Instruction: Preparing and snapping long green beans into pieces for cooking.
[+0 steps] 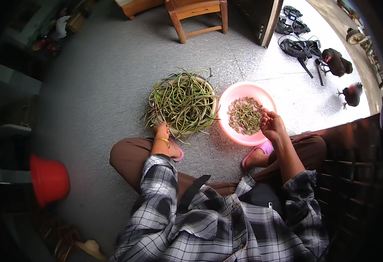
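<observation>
A heap of long green beans (pixel 183 103) fills and overhangs a round basin (pixel 213 98) on the floor. Right beside it stands a pink plastic basin (pixel 227 132) with short cut bean pieces (pixel 246 114) spread over its bottom. My left hand (pixel 161 130), with a gold bangle at the wrist, is at the near left edge of the heap, fingers curled; whether a bean is in them is too small to tell. My right hand (pixel 271 124) is raised at the right rim of the pink basin, palm up, fingers bent; what its fingertips hold, if anything, cannot be made out.
Wooden chairs (pixel 198 13) stand ahead, near an open door (pixel 270 26). Beyond the doorway are black straps and gear (pixel 296 47) and two dark birds (pixel 337 62). A red bucket (pixel 49 180) and a straw hat (pixel 91 249) are at left. Dark furniture (pixel 348 163) borders my right side.
</observation>
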